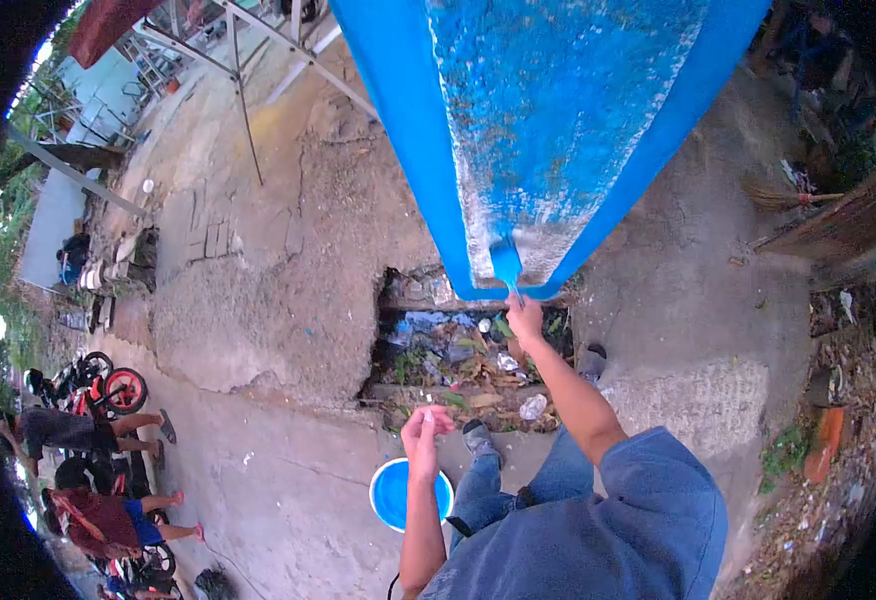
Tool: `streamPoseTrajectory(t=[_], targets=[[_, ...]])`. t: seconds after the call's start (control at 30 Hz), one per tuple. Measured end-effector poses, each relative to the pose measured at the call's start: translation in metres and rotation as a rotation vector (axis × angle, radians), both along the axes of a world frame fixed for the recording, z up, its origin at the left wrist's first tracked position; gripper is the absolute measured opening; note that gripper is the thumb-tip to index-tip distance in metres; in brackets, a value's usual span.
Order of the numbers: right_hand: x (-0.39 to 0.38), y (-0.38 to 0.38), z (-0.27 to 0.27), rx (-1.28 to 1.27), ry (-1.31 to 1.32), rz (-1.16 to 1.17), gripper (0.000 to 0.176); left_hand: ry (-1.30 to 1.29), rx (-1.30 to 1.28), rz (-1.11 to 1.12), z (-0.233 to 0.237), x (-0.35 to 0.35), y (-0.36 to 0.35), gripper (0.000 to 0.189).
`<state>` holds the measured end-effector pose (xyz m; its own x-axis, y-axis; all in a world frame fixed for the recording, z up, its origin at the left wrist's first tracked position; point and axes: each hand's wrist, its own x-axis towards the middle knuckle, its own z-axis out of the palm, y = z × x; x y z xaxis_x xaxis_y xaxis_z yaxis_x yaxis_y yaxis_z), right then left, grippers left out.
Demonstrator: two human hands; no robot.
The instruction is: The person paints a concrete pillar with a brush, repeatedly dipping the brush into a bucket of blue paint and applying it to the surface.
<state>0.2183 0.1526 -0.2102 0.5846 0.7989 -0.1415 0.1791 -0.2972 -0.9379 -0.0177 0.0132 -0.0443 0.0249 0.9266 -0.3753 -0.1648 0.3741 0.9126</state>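
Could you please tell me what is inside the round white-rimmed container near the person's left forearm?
The container holds blue paint. The left forearm covers part of its surface, and anything beneath the paint cannot be seen.

Riding right up on the person's head here, looking forward and steeply down! Takes in a very wide sweep, bending lines towards the rounded edge, with black down both sides. Closest of all, along the bottom: the blue shirt (578, 525), seen from overhead. Catches the left shoe (482, 440) from above as well. Places the right hand (525, 318) just right of centre, at the end of a stretched arm, and the left hand (421, 435) lower down. Faces on along the blue-painted surface (568, 90), cut by the top edge. Reaches far left to the motorcycles (123, 390), turned sideways in view, and right to a broom (788, 197).
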Motion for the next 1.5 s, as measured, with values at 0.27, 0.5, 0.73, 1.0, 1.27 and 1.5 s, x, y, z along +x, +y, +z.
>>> streamPoseTrajectory(t=[0.27, 0.5, 0.73, 1.0, 1.27, 1.5], targets=[[-0.002, 0.053, 0.116, -0.063, 0.587, 0.051, 0.028, -0.038, 0.166, 0.001, 0.034, -0.021, 0.011, 0.034], [-0.026, 0.026, 0.307, 0.255, 0.416, 0.136, 0.030, -0.132, 0.234, -0.021, 0.057, -0.031, 0.006, 0.029], [-0.035, 0.026, 0.347, 0.518, 0.199, 0.158, 0.028, -0.121, 0.260, -0.068, 0.060, -0.044, 0.005, 0.028], [-0.032, 0.045, 0.172, 0.362, -0.427, -0.009, 0.035, -0.163, 0.279, 0.007, 0.048, -0.061, 0.001, 0.029], [-0.034, 0.022, 0.135, -0.157, 0.408, -0.130, 0.031, -0.118, 0.244, 0.091, 0.048, -0.076, -0.002, 0.035], [-0.019, 0.057, 0.263, 0.094, 0.481, -0.018, 0.025, -0.237, 0.273, 0.062, 0.054, -0.086, 0.002, 0.030]])
